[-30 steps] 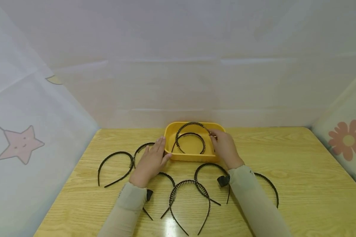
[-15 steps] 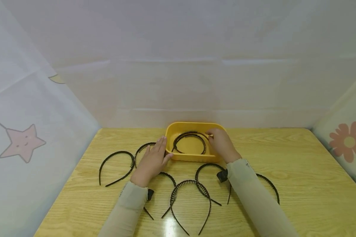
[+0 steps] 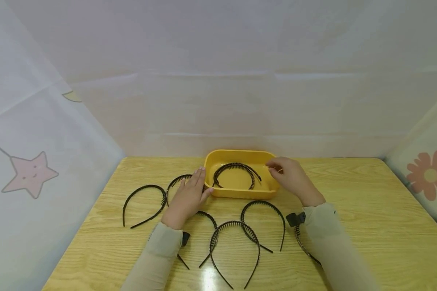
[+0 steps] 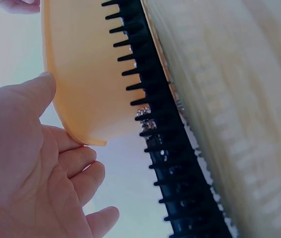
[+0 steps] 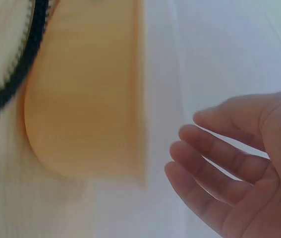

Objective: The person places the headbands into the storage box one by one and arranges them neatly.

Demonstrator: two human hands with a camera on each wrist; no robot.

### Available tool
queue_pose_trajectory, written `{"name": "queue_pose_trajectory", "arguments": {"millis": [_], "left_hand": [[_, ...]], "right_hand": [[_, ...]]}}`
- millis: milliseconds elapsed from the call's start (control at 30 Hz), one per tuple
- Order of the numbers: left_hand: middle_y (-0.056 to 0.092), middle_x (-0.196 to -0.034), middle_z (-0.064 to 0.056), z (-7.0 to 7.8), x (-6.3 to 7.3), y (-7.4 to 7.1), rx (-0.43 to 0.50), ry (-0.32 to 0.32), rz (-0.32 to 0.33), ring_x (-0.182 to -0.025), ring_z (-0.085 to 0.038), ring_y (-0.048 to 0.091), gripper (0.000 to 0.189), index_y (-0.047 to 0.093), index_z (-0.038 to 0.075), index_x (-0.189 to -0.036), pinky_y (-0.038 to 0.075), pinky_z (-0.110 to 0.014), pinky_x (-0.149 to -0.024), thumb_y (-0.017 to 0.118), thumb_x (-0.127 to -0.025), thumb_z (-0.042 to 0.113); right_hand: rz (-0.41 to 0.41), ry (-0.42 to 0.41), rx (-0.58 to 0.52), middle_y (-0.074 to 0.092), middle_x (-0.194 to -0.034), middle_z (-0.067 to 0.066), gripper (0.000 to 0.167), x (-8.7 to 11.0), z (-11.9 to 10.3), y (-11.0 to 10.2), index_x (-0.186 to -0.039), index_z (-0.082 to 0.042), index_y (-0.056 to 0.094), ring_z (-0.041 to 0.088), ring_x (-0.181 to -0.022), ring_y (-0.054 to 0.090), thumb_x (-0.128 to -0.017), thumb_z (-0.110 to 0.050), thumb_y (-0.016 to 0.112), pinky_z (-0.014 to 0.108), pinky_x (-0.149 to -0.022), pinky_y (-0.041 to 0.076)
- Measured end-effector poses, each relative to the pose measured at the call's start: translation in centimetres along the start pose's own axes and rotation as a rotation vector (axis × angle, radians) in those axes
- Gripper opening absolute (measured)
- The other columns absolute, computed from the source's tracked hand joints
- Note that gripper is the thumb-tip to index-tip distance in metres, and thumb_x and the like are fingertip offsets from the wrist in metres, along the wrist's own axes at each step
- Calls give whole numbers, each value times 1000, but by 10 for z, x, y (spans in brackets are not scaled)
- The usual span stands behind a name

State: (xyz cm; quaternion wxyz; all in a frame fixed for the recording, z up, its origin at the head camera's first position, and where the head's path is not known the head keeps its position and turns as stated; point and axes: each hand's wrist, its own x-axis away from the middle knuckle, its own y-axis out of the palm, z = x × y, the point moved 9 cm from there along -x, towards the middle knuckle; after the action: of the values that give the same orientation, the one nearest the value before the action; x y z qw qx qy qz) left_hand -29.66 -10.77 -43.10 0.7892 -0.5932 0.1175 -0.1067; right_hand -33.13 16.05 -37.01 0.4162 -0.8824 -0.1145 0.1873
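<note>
The fingers of the left hand are extended, touching the left end of the tub. Those of the right hand stand apart from the thumb, holding nothing; left of them, two bands lie in the tub. Other bands lie on the desk, nearer the person.

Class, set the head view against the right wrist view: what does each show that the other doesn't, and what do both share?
Only the head view: the left hand touching the yellow container, the headbands inside and the pink star.

Only the right wrist view: the palm of the right hand.

Both: the container, the right hand, a black headband outside it.
</note>
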Motion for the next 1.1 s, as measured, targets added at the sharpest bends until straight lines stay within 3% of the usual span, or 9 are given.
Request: {"name": "queue_pose_trajectory", "arguments": {"millis": [200,433,767,1100], "left_hand": [[15,-168,-16,2,1,-3,-4,-4,9,-154,-31,20,76,14,1,-162,19,-61,-121,39,-109,49],[15,-167,-16,5,2,-4,-5,-8,13,-153,-31,21,76,14,1,-162,19,-61,-121,40,-108,48],[16,-168,-16,7,1,-4,-13,-13,25,-153,-31,20,77,15,0,-162,18,-61,-121,40,-108,50],[18,-167,-17,9,1,-5,-12,-14,36,-153,-32,21,76,17,-1,-161,18,-61,-121,41,-108,48]], "right_hand": [[-58,-60,28,70,-116,19,23,17,3,-20,-121,3,70,32,-100,67,-102,-6,60,51,-85,57],[-182,-43,96,70,-114,17,25,36,26,-34,-121,3,69,29,-98,67,-102,-10,61,51,-84,57],[-456,49,73,71,-106,8,23,65,59,-14,-114,1,72,23,-92,67,-95,-13,71,43,-79,58],[-525,163,64,66,-96,2,12,88,86,-10,-99,-9,72,17,-85,59,-88,-8,77,38,-72,53]]}}
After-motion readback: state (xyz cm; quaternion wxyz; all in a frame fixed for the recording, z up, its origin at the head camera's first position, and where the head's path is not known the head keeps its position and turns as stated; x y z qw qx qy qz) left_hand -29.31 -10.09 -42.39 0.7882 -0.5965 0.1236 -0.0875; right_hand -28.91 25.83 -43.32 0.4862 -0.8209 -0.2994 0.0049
